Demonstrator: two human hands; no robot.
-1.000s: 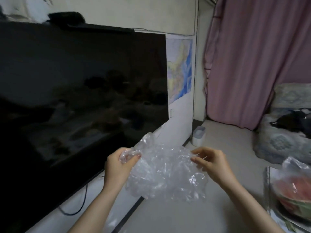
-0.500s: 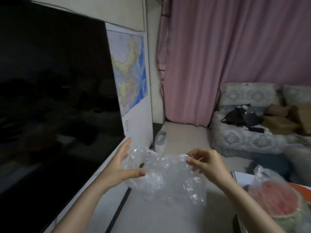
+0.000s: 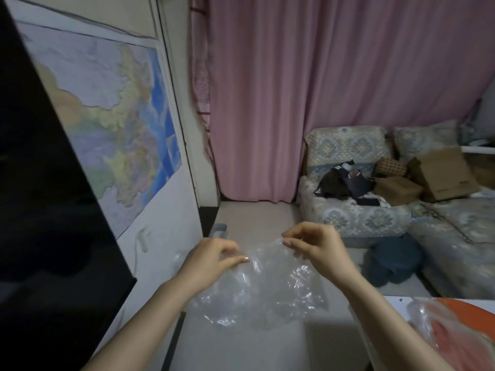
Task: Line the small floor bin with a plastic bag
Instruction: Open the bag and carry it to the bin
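Observation:
A crumpled clear plastic bag (image 3: 265, 293) hangs in front of me, held at its top edge by both hands. My left hand (image 3: 211, 259) pinches the bag's left part between thumb and fingers. My right hand (image 3: 318, 245) pinches the right part of the top edge, fingers curled. The small pale floor bin (image 3: 219, 229) stands on the floor by the wall, just beyond my left hand, which hides most of it.
A large dark TV screen (image 3: 40, 210) fills the left, with a map (image 3: 115, 124) on the wall beside it. Pink curtains (image 3: 308, 89) hang ahead. A patterned sofa (image 3: 375, 204) with bags and boxes is at right. A bagged watermelon (image 3: 452, 333) sits on a white table at lower right.
My view has swung right, away from the TV toward the curtain and sofa. Both hands have shifted their pinch along the bag's top edge, and the left hand has closed on it.

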